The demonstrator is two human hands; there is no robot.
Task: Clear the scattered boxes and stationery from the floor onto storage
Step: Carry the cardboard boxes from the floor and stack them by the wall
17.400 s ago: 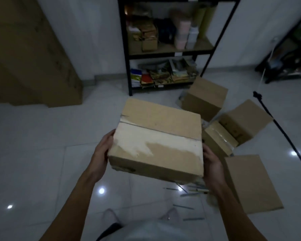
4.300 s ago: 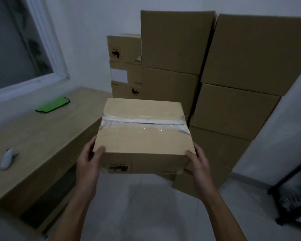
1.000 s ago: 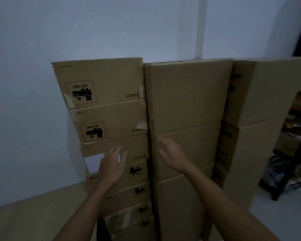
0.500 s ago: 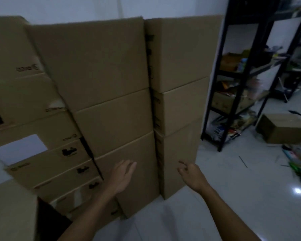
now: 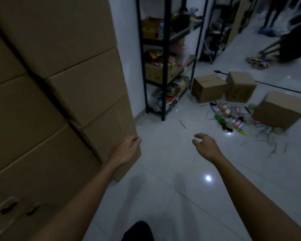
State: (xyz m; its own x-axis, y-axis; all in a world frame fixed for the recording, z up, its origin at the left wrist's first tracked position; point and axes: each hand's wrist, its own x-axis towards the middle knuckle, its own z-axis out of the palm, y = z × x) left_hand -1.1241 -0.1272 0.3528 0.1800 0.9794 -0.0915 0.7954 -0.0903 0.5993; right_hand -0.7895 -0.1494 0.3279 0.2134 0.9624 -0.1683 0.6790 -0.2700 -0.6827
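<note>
Glossy white tiled floor; stacked cartons at left, black shelving behind. Left hand and right hand loosely spread, empty. Scattered boxes and stationery lie far right.

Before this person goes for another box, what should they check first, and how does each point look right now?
1. Both hands free: left hand and right hand hold nothing. Ok.
2. Boxes left on the floor: three, nearest box, middle box, far box. Not ok.
3. Path clear: scattered stationery lies beside the boxes. Not ok.
4. Stacked boxes steady: cannot tell.
5. Nearest box sealed: cannot tell.
</note>
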